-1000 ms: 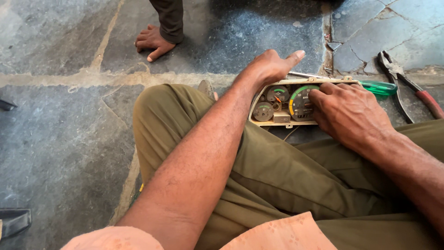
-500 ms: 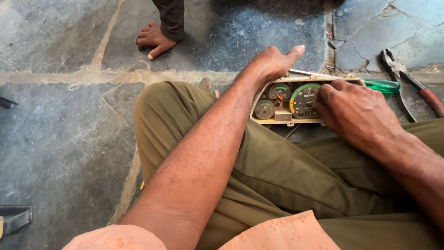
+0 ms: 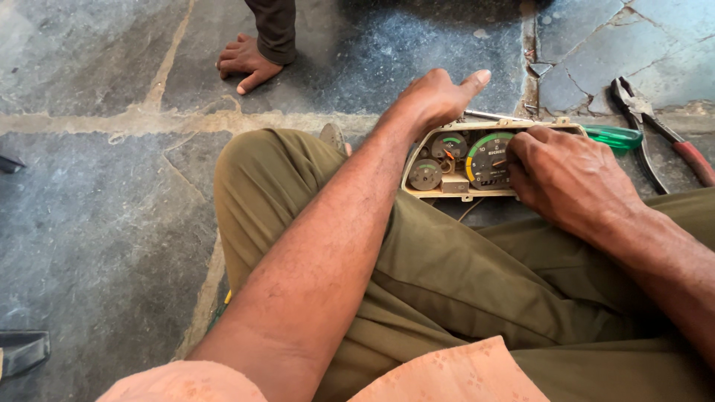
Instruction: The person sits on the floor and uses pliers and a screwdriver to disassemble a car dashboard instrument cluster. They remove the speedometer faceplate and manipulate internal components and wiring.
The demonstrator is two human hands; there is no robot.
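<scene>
The instrument cluster (image 3: 477, 160) lies crosswise on the person's lap, between both hands: left hand (image 3: 432, 100) grips its left end, right hand (image 3: 566, 175) presses fingers on the big dial.

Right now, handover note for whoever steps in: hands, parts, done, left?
Left hand steadies the top left edge of the gauge cluster, thumb out.
Right hand lies on the cluster's right side, fingers at the large dial.
Cluster rests face up against the knee. Green-handled screwdriver and pliers lie on the stone floor behind it.
Done: dials are exposed.
Left: cannot tell.
</scene>
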